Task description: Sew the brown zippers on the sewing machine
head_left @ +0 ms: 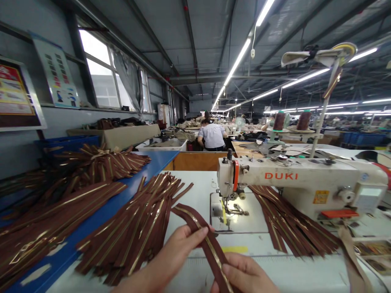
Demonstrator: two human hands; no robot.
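Observation:
A brown zipper strip [210, 243] with shiny gold teeth runs diagonally in front of the sewing machine [293, 175]. My left hand [180, 248] pinches it near its upper part, thumb on top. Lower down, my right hand [244, 272] grips the same strip between thumb and fingers. The strip's upper end curves left, beside a fanned pile of brown zippers [137, 228] on the pale table [195, 280]. Beyond my hands, the machine's needle and presser foot [226, 203] stand over a metal plate, with no fabric under them.
More zippers [290, 224] lie under the machine's arm. On the left, further zipper bundles [61, 215] cover a blue surface [131, 179]. Thread spools [279, 121] and a metal pole [325, 110] rise behind the machine. A person [213, 135] sits further back.

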